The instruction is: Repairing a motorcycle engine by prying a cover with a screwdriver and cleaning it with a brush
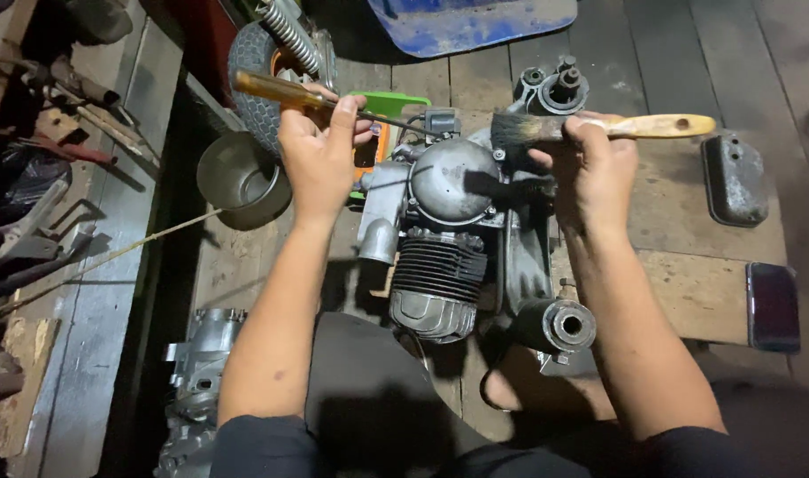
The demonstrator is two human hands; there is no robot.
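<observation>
Two fists grip tools: left hand a screwdriver, right hand a brush; screwdriver tip could slip off engine.

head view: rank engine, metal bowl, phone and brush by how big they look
1. engine, clearly largest
2. metal bowl
3. brush and phone: too alike to rank; the brush is longer but thinner and partly hidden by the right hand.

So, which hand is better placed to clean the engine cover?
Probably the right hand: it holds the brush with bristles just above the engine cover. The left hand holds a screwdriver, farther away.
</observation>
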